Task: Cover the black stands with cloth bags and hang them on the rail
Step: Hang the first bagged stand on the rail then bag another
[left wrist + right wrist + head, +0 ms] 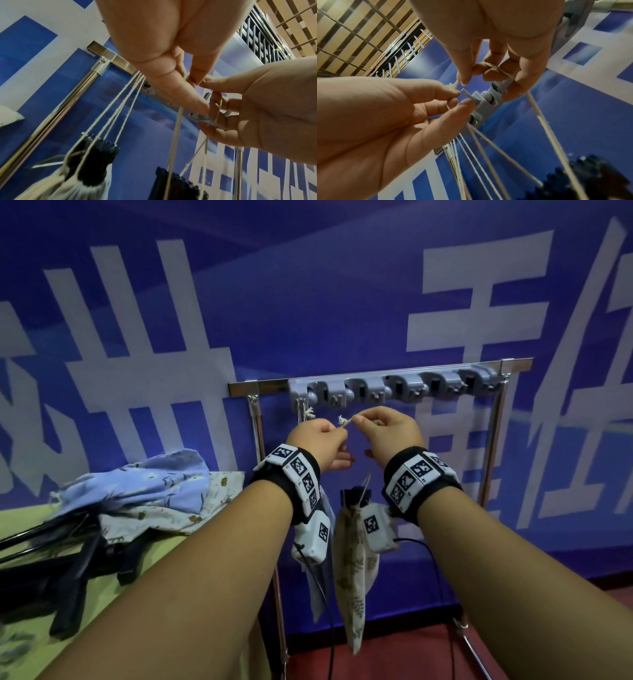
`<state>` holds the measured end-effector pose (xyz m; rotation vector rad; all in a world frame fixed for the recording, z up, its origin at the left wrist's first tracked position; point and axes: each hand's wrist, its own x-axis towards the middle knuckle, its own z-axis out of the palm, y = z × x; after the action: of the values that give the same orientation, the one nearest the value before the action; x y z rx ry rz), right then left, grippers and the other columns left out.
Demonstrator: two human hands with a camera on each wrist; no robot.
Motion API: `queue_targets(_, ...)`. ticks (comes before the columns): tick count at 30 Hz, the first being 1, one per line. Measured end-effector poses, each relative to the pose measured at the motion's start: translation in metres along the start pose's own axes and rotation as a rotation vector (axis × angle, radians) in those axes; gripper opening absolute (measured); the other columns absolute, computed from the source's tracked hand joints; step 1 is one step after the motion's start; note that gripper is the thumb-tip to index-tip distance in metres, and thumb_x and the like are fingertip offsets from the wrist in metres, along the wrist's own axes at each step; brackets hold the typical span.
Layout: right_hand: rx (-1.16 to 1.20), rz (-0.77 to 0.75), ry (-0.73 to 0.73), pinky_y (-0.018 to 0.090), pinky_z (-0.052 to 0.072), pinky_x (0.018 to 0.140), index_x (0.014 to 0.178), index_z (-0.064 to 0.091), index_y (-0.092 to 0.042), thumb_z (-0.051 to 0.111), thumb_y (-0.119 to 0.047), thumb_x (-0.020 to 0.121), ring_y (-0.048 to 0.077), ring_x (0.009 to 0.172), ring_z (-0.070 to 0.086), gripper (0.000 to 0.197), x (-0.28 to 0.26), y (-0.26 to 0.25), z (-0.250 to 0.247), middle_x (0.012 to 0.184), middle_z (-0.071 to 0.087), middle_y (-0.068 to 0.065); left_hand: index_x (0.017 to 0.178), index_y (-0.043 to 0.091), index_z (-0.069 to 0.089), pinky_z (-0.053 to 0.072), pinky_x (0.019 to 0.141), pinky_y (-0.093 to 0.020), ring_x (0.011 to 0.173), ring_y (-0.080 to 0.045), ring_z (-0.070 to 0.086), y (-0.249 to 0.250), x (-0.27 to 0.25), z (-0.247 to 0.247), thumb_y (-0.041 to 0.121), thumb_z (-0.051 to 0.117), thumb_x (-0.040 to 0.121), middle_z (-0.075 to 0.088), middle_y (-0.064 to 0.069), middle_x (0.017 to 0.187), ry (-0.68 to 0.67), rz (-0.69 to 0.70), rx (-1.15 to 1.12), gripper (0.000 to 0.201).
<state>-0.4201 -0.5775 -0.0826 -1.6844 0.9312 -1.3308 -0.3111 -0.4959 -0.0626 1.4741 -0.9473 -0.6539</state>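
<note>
I note dim, blue-tinted light in head view; glare on chrome rail. Edges bend w/ wide-angle distortion. Wrist views: palms close up, soft; black stand blurred.

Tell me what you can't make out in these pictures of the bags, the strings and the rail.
- Head view: first hung bag, mostly behind the left hand and its wrist camera.
- Head view: black stands on the table, dark and tangled; number unclear.
- Both wrist views: the second bag is cut off by the bottom edge.
- All views: whether the drawstring pinched by the right hand is knotted; too small.
</note>
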Motion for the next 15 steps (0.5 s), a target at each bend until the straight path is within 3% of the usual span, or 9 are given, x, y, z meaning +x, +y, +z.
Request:
queue_targets(4,0.005,-0.026,0.024,0.046,0.067,0.067,0.086,0.081,-0.031,0.079,-0.034,0.095,0.020,0.075,0.071,0.010,0.022,-0.017,0.010,0.081,0.071,-0.004,0.080,0.006,0.058,0.064,0.063,-0.042,0.069,-0.036,0.077,0.011,0.015,-0.003,0.020,0.064,0.102,0.065,-0.018,0.077,0.015,0.070,-0.009,0.027)
queue_targets(7,-0.016,-0.056,0.025,0.043,0.066,0.057,0.090,0.081,-0.027,0.078,-0.029,0.096,0.027,0.073,0.074,0.007,0.040,-0.030,0.018,0.085,0.073,0.002,0.080,0.008,0.057,0.064,0.061,-0.044,0.066,-0.037,0.076,0.020,0.025,-0.004,0.022,0.064,0.103,0.064,-0.020,0.078,0.076,0.107,-0.037,0.028)
queue_targets(9,-0.042,-0.062,0.039,0.044,0.067,0.058,0.093,0.081,-0.024,0.076,-0.028,0.098,0.026,0.073,0.076,0.008,0.048,-0.035,0.024,0.083,0.075,0.001,0.080,0.008,0.056,0.064,0.058,-0.045,0.063,-0.038,0.075,0.026,0.029,-0.002,0.022,0.063,0.103,0.064,-0.021,0.076,0.111,0.097,-0.070,0.028)
queue_targets(12,-0.111,-0.065,0.064,0.046,0.067,0.068,0.091,0.078,-0.026,0.070,-0.028,0.100,0.024,0.073,0.076,0.012,0.056,-0.031,0.035,0.084,0.076,0.000,0.077,0.010,0.057,0.063,0.059,-0.049,0.060,-0.037,0.073,0.027,0.036,-0.001,0.025,0.065,0.100,0.064,-0.016,0.068,0.159,0.046,-0.105,0.029)
queue_targets(15,-0.147,-0.023,0.056,0.047,0.067,0.068,0.091,0.074,-0.029,0.065,-0.027,0.104,0.024,0.074,0.078,0.016,0.054,-0.025,0.041,0.090,0.076,0.002,0.072,0.018,0.066,0.064,0.068,-0.056,0.070,-0.036,0.077,0.013,0.058,0.000,0.039,0.067,0.077,0.075,-0.014,0.075,0.176,0.036,0.047,0.022)
